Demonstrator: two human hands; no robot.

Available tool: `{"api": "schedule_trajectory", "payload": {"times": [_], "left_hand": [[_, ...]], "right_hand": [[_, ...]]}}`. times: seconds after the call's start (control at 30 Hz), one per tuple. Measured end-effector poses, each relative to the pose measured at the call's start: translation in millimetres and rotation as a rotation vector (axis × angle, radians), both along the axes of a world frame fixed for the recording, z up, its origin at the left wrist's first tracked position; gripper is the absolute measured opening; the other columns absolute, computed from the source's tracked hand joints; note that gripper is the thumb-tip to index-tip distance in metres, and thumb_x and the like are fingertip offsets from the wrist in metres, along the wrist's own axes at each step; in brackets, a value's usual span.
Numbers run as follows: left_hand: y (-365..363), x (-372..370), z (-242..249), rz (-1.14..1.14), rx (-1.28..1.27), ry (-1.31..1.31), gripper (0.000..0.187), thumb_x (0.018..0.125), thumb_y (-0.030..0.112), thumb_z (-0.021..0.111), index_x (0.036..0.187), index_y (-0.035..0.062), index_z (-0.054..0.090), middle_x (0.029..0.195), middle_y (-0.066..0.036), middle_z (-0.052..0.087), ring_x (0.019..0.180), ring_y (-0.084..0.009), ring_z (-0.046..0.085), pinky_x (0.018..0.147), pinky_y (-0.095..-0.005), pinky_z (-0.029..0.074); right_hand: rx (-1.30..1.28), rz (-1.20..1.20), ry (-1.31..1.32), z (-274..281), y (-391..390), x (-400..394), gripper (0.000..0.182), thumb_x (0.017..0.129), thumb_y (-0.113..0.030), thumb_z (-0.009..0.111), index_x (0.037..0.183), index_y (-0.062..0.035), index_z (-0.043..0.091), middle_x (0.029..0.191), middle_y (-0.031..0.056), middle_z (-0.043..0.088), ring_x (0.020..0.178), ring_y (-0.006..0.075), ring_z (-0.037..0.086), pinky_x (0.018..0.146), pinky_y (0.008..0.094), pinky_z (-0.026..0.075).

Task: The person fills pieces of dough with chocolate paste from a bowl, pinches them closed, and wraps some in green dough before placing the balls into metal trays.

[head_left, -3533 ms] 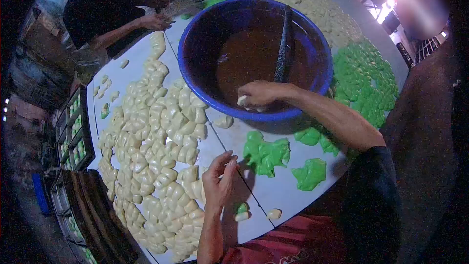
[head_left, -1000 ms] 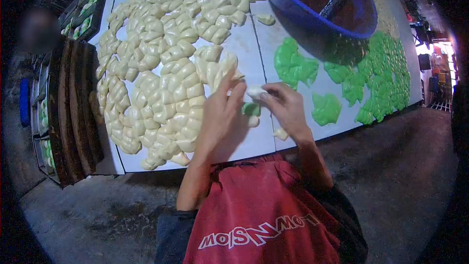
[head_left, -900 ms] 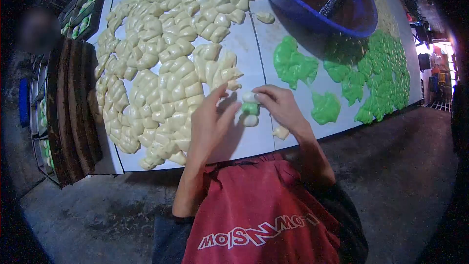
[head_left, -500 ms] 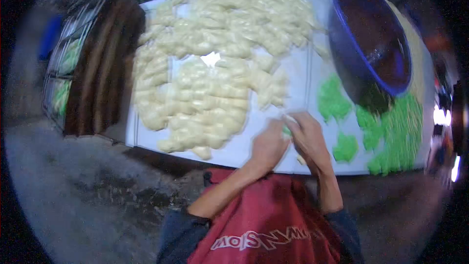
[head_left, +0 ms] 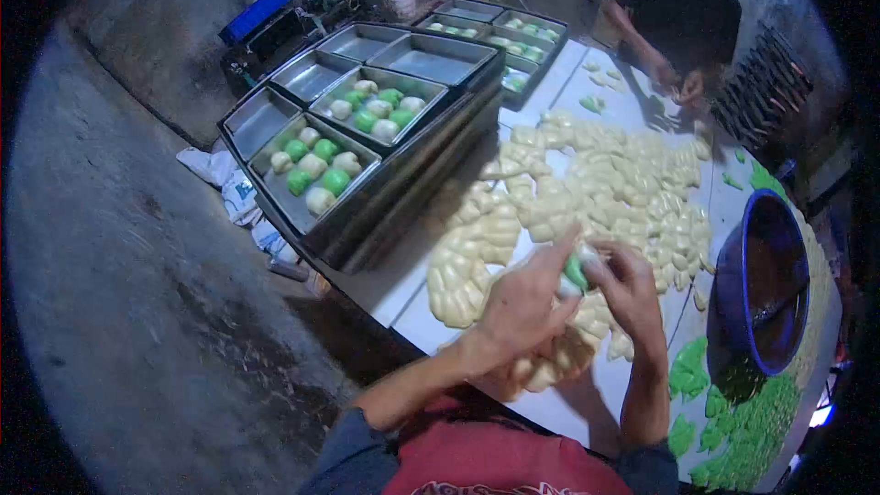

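A small lump of green and white dough (head_left: 575,272) is pinched between my two hands, above the table. My left hand (head_left: 527,301) curls around it from the left, and my right hand (head_left: 629,291) grips it from the right with bent fingers. Fingers cover part of the lump. Below and beyond the hands spread many cream-coloured dough pieces (head_left: 632,179), lying close together on the white tabletop (head_left: 417,316). Flattened green dough pieces (head_left: 756,422) lie to the right of my right hand.
A blue tub (head_left: 733,289) with dark contents stands at the right. On the left, a stacked black rack holds metal trays (head_left: 316,192), two with green and white dough balls (head_left: 376,110). More trays (head_left: 513,41) sit behind. Across the table, another person (head_left: 674,14) works with both hands.
The view has swung left and up, bringing the trays and the other person into sight. My hands have moved up and forward over the cream dough, still together around the lump.
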State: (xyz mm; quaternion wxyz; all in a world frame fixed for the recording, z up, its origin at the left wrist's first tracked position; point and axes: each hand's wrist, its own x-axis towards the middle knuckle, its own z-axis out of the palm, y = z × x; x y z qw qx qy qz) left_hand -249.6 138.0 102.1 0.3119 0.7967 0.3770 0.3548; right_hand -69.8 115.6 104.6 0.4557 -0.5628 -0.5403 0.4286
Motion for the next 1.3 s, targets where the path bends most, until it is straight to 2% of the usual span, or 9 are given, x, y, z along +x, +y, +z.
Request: {"api": "schedule_trajectory", "payload": {"times": [0.27, 0.43, 0.5, 0.57, 0.7, 0.83, 0.97, 1.13, 1.3], "left_hand": [[237, -119, 118, 0.221, 0.119, 0.274, 0.091, 0.064, 0.033, 0.08, 0.141, 0.0049, 0.04, 0.105, -0.021, 0.066, 0.092, -0.0303, 0.066, 0.079, -0.0392, 0.052], [373, -162, 92, 0.157, -0.07, 0.357, 0.072, 0.062, 0.032, 0.077, 0.123, 0.0024, 0.054, 0.106, -0.023, 0.067, 0.101, -0.037, 0.064, 0.086, -0.0427, 0.049], [405, -170, 61, 0.172, 0.053, 0.514, 0.071, 0.063, 0.034, 0.08, 0.122, 0.0025, 0.056, 0.108, -0.022, 0.067, 0.102, -0.0352, 0.064, 0.086, -0.0434, 0.05], [458, -179, 1, 0.159, 0.049, 0.897, 0.073, 0.066, 0.041, 0.081, 0.127, 0.0102, 0.056, 0.106, -0.019, 0.068, 0.097, -0.0349, 0.066, 0.086, -0.0445, 0.052], [454, -175, 15, 0.148, 0.003, 0.955, 0.057, 0.064, 0.047, 0.081, 0.106, 0.0116, 0.07, 0.102, -0.016, 0.07, 0.095, -0.0338, 0.067, 0.084, -0.044, 0.052], [450, -176, 19, 0.145, -0.015, 0.939, 0.057, 0.063, 0.048, 0.081, 0.103, 0.0081, 0.072, 0.097, -0.017, 0.071, 0.088, -0.0331, 0.068, 0.08, -0.0424, 0.052], [427, -170, 44, 0.076, 0.013, 0.936, 0.055, 0.071, 0.049, 0.076, 0.104, 0.0051, 0.071, 0.093, -0.018, 0.072, 0.088, -0.0295, 0.069, 0.08, -0.0425, 0.052], [460, -213, 47, -0.011, 0.115, 0.877, 0.075, 0.084, 0.045, 0.07, 0.138, -0.0009, 0.046, 0.137, -0.021, 0.052, 0.126, -0.0292, 0.05, 0.105, -0.0402, 0.039], [418, -231, 98, 0.097, 0.376, 0.869, 0.066, 0.085, 0.031, 0.071, 0.14, 0.0064, 0.046, 0.138, -0.02, 0.051, 0.121, -0.0281, 0.054, 0.099, -0.0379, 0.045]], "right_hand": [[0.414, 0.207, -0.103, 90, 261, -116, 0.037, 0.088, -0.03, 0.066, 0.108, 0.0014, 0.065, 0.091, 0.0104, 0.067, 0.082, 0.016, 0.063, 0.074, 0.0302, 0.05], [0.452, 0.224, -0.491, 64, 415, -159, 0.038, 0.084, -0.035, 0.058, 0.103, -0.0043, 0.07, 0.093, 0.017, 0.069, 0.083, 0.0282, 0.068, 0.076, 0.0392, 0.052], [0.259, 0.334, -0.631, 40, 450, -172, 0.036, 0.089, -0.032, 0.058, 0.109, -0.0034, 0.066, 0.088, 0.0116, 0.07, 0.075, 0.0188, 0.065, 0.065, 0.0356, 0.052], [0.4, 0.537, -0.872, -22, 494, -168, 0.025, 0.08, -0.025, 0.06, 0.095, -0.0068, 0.07, 0.095, 0.0188, 0.07, 0.089, 0.0368, 0.067, 0.078, 0.0462, 0.052], [0.34, 0.472, -0.917, 5, 465, -177, 0.039, 0.093, -0.03, 0.054, 0.126, -0.0091, 0.056, 0.1, 0.0207, 0.068, 0.091, 0.0362, 0.066, 0.08, 0.0462, 0.051], [0.436, 0.35, -0.895, 40, 425, -153, 0.043, 0.094, -0.037, 0.055, 0.126, -0.0087, 0.058, 0.099, 0.0202, 0.069, 0.088, 0.0364, 0.066, 0.077, 0.0469, 0.05], [0.581, 0.051, -0.67, 65, 332, -85, 0.036, 0.094, -0.032, 0.06, 0.12, -0.0078, 0.064, 0.095, 0.0123, 0.07, 0.084, 0.0184, 0.066, 0.073, 0.0324, 0.052], [0.234, -0.305, -0.529, 53, 146, 30, 0.04, 0.095, -0.033, 0.059, 0.12, -0.0017, 0.062, 0.099, 0.0097, 0.068, 0.086, 0.0157, 0.063, 0.073, 0.0307, 0.052], [-0.179, -0.739, -0.49, -34, -43, 117, 0.033, 0.092, -0.022, 0.061, 0.115, 0.0006, 0.064, 0.094, 0.0054, 0.068, 0.083, 0.0105, 0.062, 0.072, 0.0269, 0.05]]}}
